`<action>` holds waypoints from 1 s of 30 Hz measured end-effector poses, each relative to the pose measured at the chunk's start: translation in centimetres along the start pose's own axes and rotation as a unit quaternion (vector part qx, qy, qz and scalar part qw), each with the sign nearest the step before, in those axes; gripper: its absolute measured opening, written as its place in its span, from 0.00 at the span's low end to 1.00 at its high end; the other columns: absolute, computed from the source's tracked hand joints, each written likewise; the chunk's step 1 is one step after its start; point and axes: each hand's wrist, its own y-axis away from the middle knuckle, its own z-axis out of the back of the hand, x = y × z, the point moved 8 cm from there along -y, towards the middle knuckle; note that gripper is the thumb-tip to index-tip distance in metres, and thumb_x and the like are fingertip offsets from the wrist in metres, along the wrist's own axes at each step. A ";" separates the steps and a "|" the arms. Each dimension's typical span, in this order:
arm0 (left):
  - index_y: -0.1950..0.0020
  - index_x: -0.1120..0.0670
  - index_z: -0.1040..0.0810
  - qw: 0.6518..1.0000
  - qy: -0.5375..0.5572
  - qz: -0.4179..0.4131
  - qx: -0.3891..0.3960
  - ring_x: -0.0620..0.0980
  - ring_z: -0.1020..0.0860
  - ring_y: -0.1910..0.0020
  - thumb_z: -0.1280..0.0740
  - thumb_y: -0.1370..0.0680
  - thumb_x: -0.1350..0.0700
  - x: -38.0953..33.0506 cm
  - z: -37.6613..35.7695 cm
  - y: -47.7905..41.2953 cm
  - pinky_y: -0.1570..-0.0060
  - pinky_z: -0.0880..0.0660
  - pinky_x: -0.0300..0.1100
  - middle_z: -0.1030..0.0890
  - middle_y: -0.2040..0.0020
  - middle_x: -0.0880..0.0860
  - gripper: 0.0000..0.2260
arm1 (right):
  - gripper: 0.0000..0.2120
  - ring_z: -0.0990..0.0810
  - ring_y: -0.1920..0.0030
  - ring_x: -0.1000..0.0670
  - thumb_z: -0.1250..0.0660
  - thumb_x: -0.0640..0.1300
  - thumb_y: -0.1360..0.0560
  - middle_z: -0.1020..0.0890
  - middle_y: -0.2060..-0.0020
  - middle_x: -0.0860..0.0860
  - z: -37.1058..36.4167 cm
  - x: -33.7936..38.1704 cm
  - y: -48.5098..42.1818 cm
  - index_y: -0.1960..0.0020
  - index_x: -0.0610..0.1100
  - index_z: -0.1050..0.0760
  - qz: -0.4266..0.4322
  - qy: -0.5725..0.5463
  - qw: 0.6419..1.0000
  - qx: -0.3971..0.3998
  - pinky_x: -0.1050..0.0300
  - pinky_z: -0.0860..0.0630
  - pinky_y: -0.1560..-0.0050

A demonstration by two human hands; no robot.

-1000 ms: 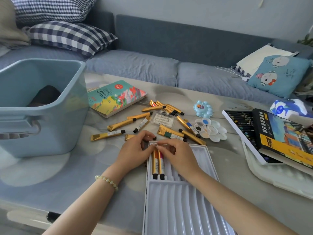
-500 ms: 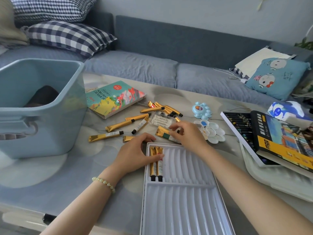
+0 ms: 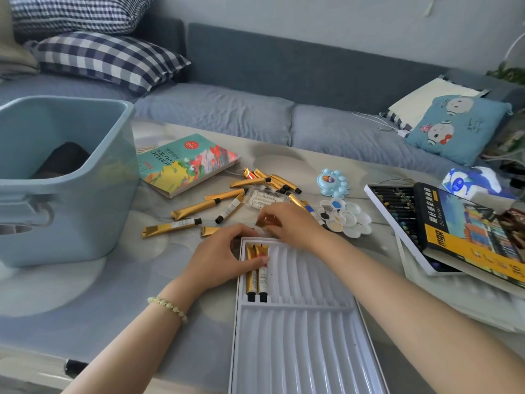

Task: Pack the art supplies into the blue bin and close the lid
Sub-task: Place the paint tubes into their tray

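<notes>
Paint tube [image 3: 265, 222], seemingly in grip of right hand [image 3: 291, 226], beside tray [image 3: 298, 351].

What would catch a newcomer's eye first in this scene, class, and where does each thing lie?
The gold paint tubes strewn across the middle of the table stand out first, with the right hand pinching one. Nearer, the left hand rests on two tubes slotted at the left of a white ridged tray. A large blue bin, open, stands at the left.

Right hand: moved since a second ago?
Yes. The right hand went from over the white tray to beyond its far rim, pinching a gold tube.
</notes>
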 end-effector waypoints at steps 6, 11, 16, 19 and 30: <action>0.42 0.41 0.24 0.998 -0.035 -0.049 -0.034 0.34 0.30 0.49 0.30 0.31 0.38 -0.5 0.5 0.1 0.52 0.33 0.32 0.24 0.48 0.35 0.19 | 0.10 0.18 0.61 0.55 0.29 0.37 0.28 0.17 0.56 0.47 4.6 -2.3 5.6 0.49 0.46 0.27 -0.078 -0.503 0.822 -0.257 0.63 0.22 0.66; 0.43 0.41 0.23 0.994 -0.072 -0.065 -0.058 0.37 0.34 0.41 0.40 0.34 0.31 -0.7 0.8 0.1 0.39 0.43 0.39 0.26 0.47 0.36 0.25 | 0.09 0.19 0.64 0.55 0.29 0.36 0.28 0.17 0.59 0.46 0.5 -2.8 7.9 0.50 0.45 0.24 -0.121 -0.523 0.829 -0.156 0.63 0.24 0.69; 0.44 0.42 0.22 0.991 -0.075 -0.078 -0.080 0.36 0.36 0.37 0.40 0.34 0.31 -0.9 1.0 0.1 0.33 0.51 0.38 0.28 0.47 0.35 0.25 | 0.06 0.19 0.66 0.53 0.30 0.37 0.28 0.17 0.63 0.48 -2.0 -2.6 8.1 0.52 0.44 0.23 -0.142 -0.541 0.821 -0.114 0.62 0.23 0.69; 0.44 0.41 0.23 0.991 -0.075 -0.077 -0.079 0.35 0.38 0.37 0.39 0.34 0.31 -0.6 0.9 0.0 0.31 0.52 0.40 0.29 0.48 0.33 0.24 | 0.05 0.22 0.66 0.55 0.31 0.41 0.26 0.19 0.61 0.48 -2.3 -2.0 7.6 0.50 0.46 0.21 -0.112 -0.443 0.883 -0.105 0.63 0.25 0.68; 0.35 0.44 0.26 0.991 -0.080 -0.102 -0.034 0.42 0.30 0.35 0.36 0.22 0.45 -2.1 0.7 -2.6 0.35 0.32 0.45 0.25 0.36 0.43 0.16 | 0.04 0.27 0.65 0.60 0.29 0.42 0.27 0.22 0.64 0.54 2.1 -5.3 7.6 0.52 0.48 0.20 -0.099 -0.288 0.930 -0.207 0.69 0.30 0.64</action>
